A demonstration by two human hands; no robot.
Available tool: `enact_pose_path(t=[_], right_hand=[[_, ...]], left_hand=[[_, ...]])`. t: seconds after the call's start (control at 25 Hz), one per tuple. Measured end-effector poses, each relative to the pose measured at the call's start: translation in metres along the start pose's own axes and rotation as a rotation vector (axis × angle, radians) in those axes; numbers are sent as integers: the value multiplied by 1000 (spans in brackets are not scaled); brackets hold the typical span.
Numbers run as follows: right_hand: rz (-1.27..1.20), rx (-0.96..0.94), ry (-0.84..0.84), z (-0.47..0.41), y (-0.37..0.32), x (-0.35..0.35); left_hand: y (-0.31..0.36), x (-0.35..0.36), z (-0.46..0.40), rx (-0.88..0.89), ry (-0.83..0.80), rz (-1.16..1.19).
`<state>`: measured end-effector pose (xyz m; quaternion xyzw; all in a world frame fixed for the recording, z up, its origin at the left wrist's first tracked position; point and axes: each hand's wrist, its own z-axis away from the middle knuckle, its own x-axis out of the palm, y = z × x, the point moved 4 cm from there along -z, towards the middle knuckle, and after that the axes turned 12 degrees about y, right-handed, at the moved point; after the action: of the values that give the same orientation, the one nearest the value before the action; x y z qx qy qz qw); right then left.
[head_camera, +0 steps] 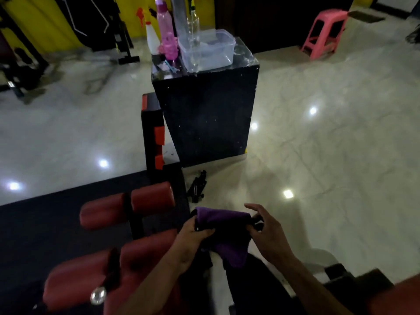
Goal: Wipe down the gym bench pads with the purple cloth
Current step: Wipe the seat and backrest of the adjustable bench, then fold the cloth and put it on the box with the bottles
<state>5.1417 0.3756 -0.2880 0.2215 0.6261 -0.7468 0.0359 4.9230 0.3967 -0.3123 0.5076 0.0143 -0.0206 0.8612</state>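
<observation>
The purple cloth (223, 233) is stretched between both hands in front of me, low in the view, hanging in a fold. My left hand (195, 235) grips its left end with curled fingers. My right hand (266, 230) pinches its right end, the other fingers spread loosely. The bench's red roller pads lie to the left: an upper pair (129, 204) and a nearer, larger pair (113, 269). Neither hand nor the cloth touches a pad.
A black box (204, 114) stands ahead, carrying a clear plastic container (206, 50), a pink bottle (167, 30) and a white spray bottle (151, 37). A pink stool (325, 32) sits far right. Small black hardware (197, 187) lies on the glossy floor. Gym machines stand far left.
</observation>
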Motion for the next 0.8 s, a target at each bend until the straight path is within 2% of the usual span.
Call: enact_pose_path(t=[0.2, 0.4, 0.52, 0.64, 0.8], right_hand=[[-134, 199, 109, -156, 32, -8], [-243, 312, 103, -268, 8, -26], [-315, 357, 56, -327, -16, -27], [-345, 388, 68, -364, -34, -24], [-591, 536, 126, -398, -49, -38]], left_hand=[[54, 64, -142, -63, 52, 31], [114, 108, -254, -54, -1, 152], [131, 133, -282, -227, -38, 294], [132, 161, -287, -451, 4, 229], [139, 188, -292, -549, -76, 315]])
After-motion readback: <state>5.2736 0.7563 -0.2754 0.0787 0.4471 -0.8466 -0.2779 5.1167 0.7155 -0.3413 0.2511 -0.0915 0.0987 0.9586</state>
